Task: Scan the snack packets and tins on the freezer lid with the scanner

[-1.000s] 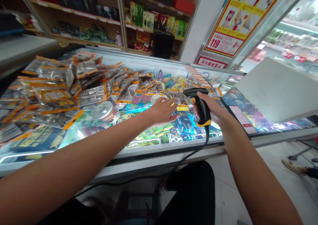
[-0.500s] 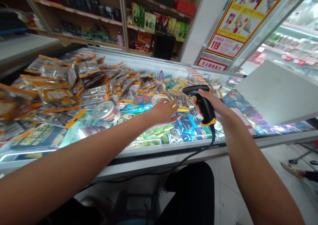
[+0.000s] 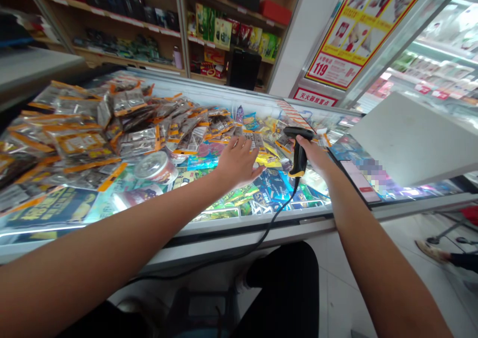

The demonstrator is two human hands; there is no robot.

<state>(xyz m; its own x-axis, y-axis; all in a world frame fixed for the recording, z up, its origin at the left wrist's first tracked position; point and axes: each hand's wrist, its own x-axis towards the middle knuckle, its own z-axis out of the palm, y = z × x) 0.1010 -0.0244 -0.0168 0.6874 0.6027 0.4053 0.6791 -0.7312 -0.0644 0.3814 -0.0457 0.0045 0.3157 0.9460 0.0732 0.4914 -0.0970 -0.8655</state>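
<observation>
My right hand [image 3: 312, 151] grips a black and yellow barcode scanner [image 3: 299, 160] by its handle, the head raised above the glass counter. From the handle's bottom a black cable [image 3: 274, 218] runs down over the counter's front edge. My left hand [image 3: 239, 163] is palm down with its fingers stretched forward, at the right end of a heap of clear packets with orange edges [image 3: 138, 141]. Whether its fingertips touch a packet [image 3: 255, 140] there is hidden. Left of that hand stands a clear-lidded tub [image 3: 152, 167]. Blue and yellow snack bags show around and beneath both hands.
A phone [image 3: 359, 181] lies on the counter at right, beside a slanted white panel [image 3: 414, 139]. Shelves with goods [image 3: 127, 22] stand behind. Under the counter's front edge are my knees and a stool [image 3: 207, 305]. Another person's foot [image 3: 433, 251] is at far right.
The scanner has shifted left and away from me, and its handle now stands more upright. My left hand has turned, its fingers pointing more forward over the packets.
</observation>
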